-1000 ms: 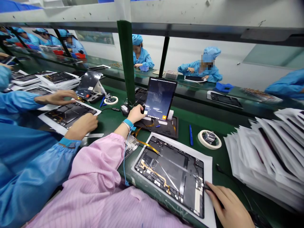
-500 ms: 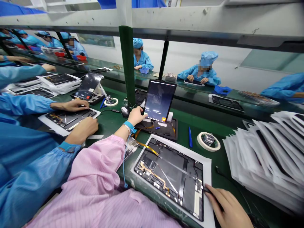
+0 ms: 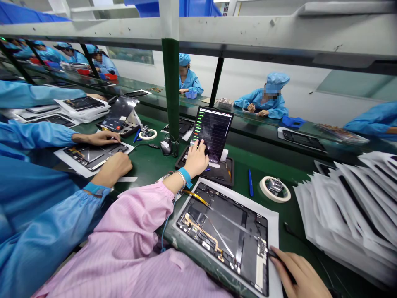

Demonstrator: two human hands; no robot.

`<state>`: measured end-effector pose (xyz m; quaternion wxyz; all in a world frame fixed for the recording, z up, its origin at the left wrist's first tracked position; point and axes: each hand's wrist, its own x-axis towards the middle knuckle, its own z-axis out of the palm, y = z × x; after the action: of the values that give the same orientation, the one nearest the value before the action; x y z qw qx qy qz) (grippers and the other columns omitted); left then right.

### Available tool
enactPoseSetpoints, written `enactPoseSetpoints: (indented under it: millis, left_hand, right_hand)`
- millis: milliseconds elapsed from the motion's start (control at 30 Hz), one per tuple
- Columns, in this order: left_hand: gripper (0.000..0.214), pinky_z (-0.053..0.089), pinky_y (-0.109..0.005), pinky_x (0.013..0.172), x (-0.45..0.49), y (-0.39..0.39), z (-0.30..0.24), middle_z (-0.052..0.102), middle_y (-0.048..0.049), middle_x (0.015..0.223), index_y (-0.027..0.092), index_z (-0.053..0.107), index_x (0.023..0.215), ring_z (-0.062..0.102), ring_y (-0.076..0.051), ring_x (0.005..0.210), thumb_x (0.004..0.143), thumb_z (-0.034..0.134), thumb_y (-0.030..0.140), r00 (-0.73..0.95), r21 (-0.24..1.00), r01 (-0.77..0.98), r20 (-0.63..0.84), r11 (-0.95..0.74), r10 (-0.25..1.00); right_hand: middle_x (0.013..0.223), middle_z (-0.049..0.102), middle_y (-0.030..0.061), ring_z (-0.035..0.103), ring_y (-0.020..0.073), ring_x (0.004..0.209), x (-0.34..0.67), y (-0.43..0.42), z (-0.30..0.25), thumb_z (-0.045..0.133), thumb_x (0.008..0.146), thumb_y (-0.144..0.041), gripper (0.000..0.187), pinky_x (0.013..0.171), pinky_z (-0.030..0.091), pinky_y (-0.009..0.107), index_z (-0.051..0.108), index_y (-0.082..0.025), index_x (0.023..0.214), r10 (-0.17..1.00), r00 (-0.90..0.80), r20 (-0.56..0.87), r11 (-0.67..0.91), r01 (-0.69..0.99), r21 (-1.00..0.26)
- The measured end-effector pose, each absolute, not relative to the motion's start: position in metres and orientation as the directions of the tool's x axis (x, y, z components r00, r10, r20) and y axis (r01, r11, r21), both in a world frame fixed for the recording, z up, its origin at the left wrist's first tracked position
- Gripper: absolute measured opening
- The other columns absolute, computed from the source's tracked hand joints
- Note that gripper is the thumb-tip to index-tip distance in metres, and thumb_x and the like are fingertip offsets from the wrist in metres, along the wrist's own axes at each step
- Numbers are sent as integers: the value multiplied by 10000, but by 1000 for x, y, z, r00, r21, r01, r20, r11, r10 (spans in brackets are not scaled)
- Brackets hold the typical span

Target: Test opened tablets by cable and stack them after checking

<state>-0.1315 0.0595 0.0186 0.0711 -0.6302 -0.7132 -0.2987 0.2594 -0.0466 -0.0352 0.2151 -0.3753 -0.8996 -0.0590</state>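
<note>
My left hand [image 3: 197, 159], with a blue wrist strap [image 3: 185, 178], reaches forward, fingers extended against the lower part of an upright tablet screen [image 3: 214, 128]. Rows of small green text and one red row show on that screen. It leans above a dark tray-like base [image 3: 225, 177]. In front of me an opened tablet housing [image 3: 228, 231] lies on a white sheet [image 3: 273, 225], its inner boards and flex cables exposed. At its right edge my right hand [image 3: 299, 271] is closed on a black cable plug [image 3: 273, 253], partly hidden by the fingers.
A tall stack of white sleeves [image 3: 335, 219] stands at the right. A blue pen [image 3: 250, 182] and a tape roll [image 3: 275, 189] lie behind the housing. To the left, a co-worker's hands [image 3: 108, 165] rest on another opened tablet [image 3: 96, 155]. A green post [image 3: 171, 91] rises ahead.
My left hand has moved right and up onto the screen, fingers now stretched out. The screen has switched from a plain dark display to rows of coloured text. My right hand stays at the plug.
</note>
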Motion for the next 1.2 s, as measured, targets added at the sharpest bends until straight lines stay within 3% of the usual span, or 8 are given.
enactPoseSetpoints:
  millis: [367,633,800,900,1033,1100,1200]
  left_hand:
    - [353,313,-438,1065,-115,54,28,434,-132,1412,120,505,1195,295,-268,1347,874,399,221,-77,302,950,459,-74,885]
    - [525,215,-479,1105,-116,80,38,346,-153,1471,77,386,1333,197,-310,1387,851,448,275,-108,239,970,568,-38,816]
    - [521,206,-488,1109,-112,80,42,371,-165,1451,73,393,1322,208,-309,1383,849,460,282,-167,291,957,557,-3,814]
    - [512,291,-463,1068,-95,62,51,430,-188,1393,51,404,1305,297,-311,1336,838,477,247,-193,354,935,541,-14,818]
    - [294,433,-344,916,-48,22,51,634,-99,1057,132,566,1117,538,-220,1038,862,482,253,82,424,860,434,-284,897]
    - [212,434,-348,884,-25,4,41,639,-69,951,171,637,965,532,-218,983,880,488,295,251,396,824,384,-405,888]
    - [276,423,-370,856,-7,-7,20,625,-82,890,175,677,851,513,-237,961,893,484,367,391,364,793,313,-489,866]
  right_hand:
    - [890,640,47,605,200,811,257,-50,-33,394,948,-489,370,735,472,329,609,-212,1065,674,-592,442,688,720,-84]
    - [869,633,47,603,194,792,252,-53,-30,415,946,-468,344,720,479,318,612,-207,1051,671,-578,465,686,722,-93]
    - [868,624,54,599,193,797,252,-53,-28,408,954,-445,329,724,479,314,604,-198,1050,658,-593,464,698,711,-82]
    - [821,604,59,584,192,752,249,-52,-26,396,961,-438,352,687,469,313,594,-183,1103,633,-624,458,708,706,-14]
    - [752,569,61,548,178,661,239,-59,-15,362,979,-316,311,627,447,312,618,-145,1025,588,-698,409,728,677,111]
    - [808,582,87,566,187,705,232,-66,-4,330,976,-236,304,643,463,313,613,-126,987,616,-701,359,722,685,97]
    - [837,582,87,576,187,730,228,-72,11,319,959,-177,288,644,479,298,597,-132,1020,710,-662,241,676,736,28]
